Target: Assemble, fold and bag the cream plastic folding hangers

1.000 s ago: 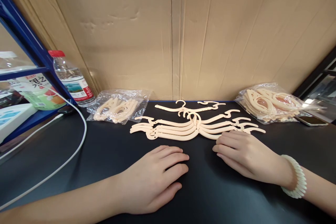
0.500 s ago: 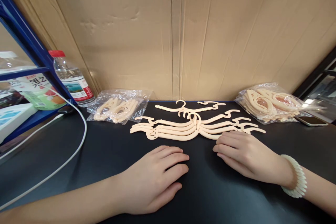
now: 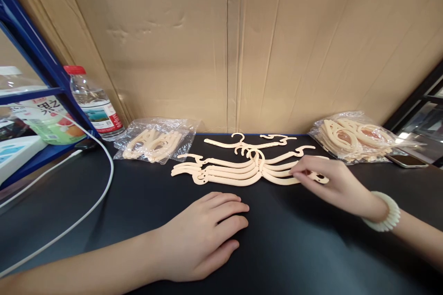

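Several beige folding clothes hangers (image 3: 231, 174) lie overlapped in a row on the black tabletop, hooks together in the middle. Behind them lies another beige folding hanger (image 3: 226, 144) with its hook toward the back. My right hand (image 3: 327, 184), with a pale bead bracelet at the wrist, is over the right arms of the front hangers. Its thumb and fingertips close at a hanger arm, and the hand covers several of the right ends. My left hand (image 3: 211, 235) rests palm down on the table in front of the hangers, fingers spread, holding nothing.
Clear bags of folded hangers lie at the back left (image 3: 155, 143) and back right (image 3: 353, 136). A phone (image 3: 408, 160) is by the right bag. A red-capped water bottle (image 3: 97, 110), blue shelf frame (image 3: 31, 46) and white cable (image 3: 109, 179) are at left. Cardboard (image 3: 173, 46) stands behind.
My right hand has moved forward from the table onto the right arms of the hangers, its fingertips drawing together there. The left hand and the hangers have stayed in place.
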`<state>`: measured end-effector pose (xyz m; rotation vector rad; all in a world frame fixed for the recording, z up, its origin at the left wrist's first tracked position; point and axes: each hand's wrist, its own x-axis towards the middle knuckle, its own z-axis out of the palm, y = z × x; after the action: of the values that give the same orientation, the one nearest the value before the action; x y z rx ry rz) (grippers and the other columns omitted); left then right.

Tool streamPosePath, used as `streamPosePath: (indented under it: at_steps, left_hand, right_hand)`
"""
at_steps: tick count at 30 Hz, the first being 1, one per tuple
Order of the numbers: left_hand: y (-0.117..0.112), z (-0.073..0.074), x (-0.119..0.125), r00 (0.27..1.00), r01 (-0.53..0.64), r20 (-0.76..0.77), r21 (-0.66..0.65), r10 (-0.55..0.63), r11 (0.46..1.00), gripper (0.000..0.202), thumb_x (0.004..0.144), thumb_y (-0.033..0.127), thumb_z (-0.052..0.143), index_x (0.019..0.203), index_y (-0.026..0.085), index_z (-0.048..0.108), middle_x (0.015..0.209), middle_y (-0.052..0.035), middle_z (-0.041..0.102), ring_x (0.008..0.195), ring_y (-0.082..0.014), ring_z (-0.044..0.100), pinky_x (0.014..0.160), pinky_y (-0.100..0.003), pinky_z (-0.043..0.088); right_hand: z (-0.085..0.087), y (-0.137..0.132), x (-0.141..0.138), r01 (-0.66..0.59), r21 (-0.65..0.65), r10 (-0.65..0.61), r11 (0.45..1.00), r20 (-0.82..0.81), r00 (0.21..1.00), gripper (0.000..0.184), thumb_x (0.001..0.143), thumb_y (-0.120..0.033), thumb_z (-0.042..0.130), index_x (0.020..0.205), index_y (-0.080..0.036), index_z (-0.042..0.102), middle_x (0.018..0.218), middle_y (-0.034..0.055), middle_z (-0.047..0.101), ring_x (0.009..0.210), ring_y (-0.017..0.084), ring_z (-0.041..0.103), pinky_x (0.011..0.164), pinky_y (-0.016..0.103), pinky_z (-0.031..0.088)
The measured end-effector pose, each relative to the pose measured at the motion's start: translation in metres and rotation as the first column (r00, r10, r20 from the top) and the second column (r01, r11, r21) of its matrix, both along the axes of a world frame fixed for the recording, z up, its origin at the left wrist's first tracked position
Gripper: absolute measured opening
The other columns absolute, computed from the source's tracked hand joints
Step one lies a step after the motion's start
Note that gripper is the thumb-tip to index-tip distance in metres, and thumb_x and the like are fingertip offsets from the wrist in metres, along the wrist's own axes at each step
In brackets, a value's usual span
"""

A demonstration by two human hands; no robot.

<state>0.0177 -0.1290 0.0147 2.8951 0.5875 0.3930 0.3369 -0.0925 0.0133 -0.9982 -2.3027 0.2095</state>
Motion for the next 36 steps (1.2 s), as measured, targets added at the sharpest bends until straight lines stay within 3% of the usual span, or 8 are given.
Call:
streamPosePath:
  at_steps: [5,9,12,17,21,27,32,36]
  left_hand:
    - [0.001,-0.002,-0.001,1.0,0.005,0.028,-0.029,-0.004,1.0,0.031,0.088,0.018,0.052,0.119,0.018,0.057,0.127,-0.0117,0.062,0.121,-0.0276,0.054,0.104,-0.042,0.045]
    - [0.002,-0.002,-0.001,0.998,0.014,0.067,-0.038,-0.011,0.999,0.031,0.088,0.017,0.052,0.118,0.02,0.056,0.126,-0.0113,0.063,0.119,-0.0269,0.054,0.102,-0.041,0.045]
    - [0.002,0.002,0.0,0.999,0.003,0.043,-0.051,-0.001,0.999,0.03,0.087,0.015,0.053,0.116,0.02,0.057,0.124,-0.0109,0.063,0.118,-0.0263,0.055,0.102,-0.04,0.046]
    - [0.001,0.006,0.002,1.0,-0.002,0.028,-0.069,0.004,0.998,0.029,0.087,0.015,0.053,0.115,0.02,0.057,0.124,-0.0113,0.063,0.117,-0.0261,0.055,0.101,-0.04,0.046]
    - [0.0,0.006,0.002,1.0,-0.009,0.021,-0.07,0.01,0.998,0.029,0.087,0.015,0.053,0.115,0.02,0.057,0.124,-0.0115,0.062,0.117,-0.0258,0.055,0.101,-0.04,0.045]
    - [0.0,0.006,0.001,1.0,-0.006,0.021,-0.074,0.007,0.997,0.028,0.087,0.017,0.053,0.114,0.019,0.058,0.124,-0.0116,0.062,0.117,-0.0261,0.055,0.101,-0.04,0.045]
    - [0.001,0.003,0.0,0.998,0.0,0.06,-0.067,0.004,0.998,0.029,0.086,0.016,0.054,0.115,0.021,0.058,0.122,-0.0112,0.063,0.115,-0.0259,0.056,0.101,-0.04,0.045]
    - [0.002,0.002,-0.001,0.996,0.009,0.088,-0.073,-0.002,0.997,0.029,0.085,0.016,0.056,0.114,0.021,0.059,0.121,-0.0113,0.064,0.115,-0.0264,0.057,0.101,-0.041,0.045]
  right_hand:
    - [0.002,0.051,0.027,0.226,-0.092,-0.227,0.97,0.001,0.974,0.03,0.094,-0.043,0.048,0.085,-0.019,0.064,0.081,0.0057,0.069,0.07,0.021,0.062,0.063,0.032,0.05]
    - [0.007,0.09,0.027,0.356,-0.102,-0.335,0.929,0.179,0.925,0.023,0.09,-0.031,0.047,0.092,-0.018,0.067,0.083,0.0047,0.071,0.073,0.02,0.066,0.065,0.029,0.052]
    - [0.012,0.114,0.016,0.388,-0.06,-0.359,0.92,0.269,0.894,0.022,0.088,-0.02,0.049,0.095,-0.016,0.069,0.085,0.0053,0.072,0.078,0.02,0.067,0.072,0.029,0.052]
    - [0.021,0.138,-0.01,0.382,-0.04,-0.33,0.923,0.423,0.844,0.02,0.09,-0.021,0.056,0.101,-0.016,0.072,0.086,0.0052,0.073,0.085,0.022,0.068,0.077,0.03,0.05]
    - [0.021,0.147,-0.028,0.419,0.005,-0.357,0.908,0.534,0.767,0.017,0.092,-0.025,0.059,0.1,-0.016,0.072,0.098,0.0096,0.072,0.093,0.026,0.067,0.081,0.036,0.051]
    - [0.013,0.151,-0.04,0.465,0.051,-0.397,0.884,0.607,0.688,0.021,0.096,-0.034,0.06,0.096,-0.014,0.066,0.097,0.0057,0.068,0.089,0.019,0.065,0.084,0.04,0.053]
    - [0.02,0.147,-0.04,0.438,0.065,-0.404,0.896,0.528,0.747,0.009,0.083,-0.025,0.068,0.081,-0.016,0.067,0.088,0.0088,0.07,0.085,0.024,0.066,0.075,0.034,0.051]
    - [0.038,0.126,-0.047,0.399,0.068,-0.396,0.914,0.357,0.846,0.004,0.079,-0.018,0.059,0.081,-0.018,0.063,0.078,0.0042,0.069,0.076,0.021,0.066,0.069,0.029,0.049]
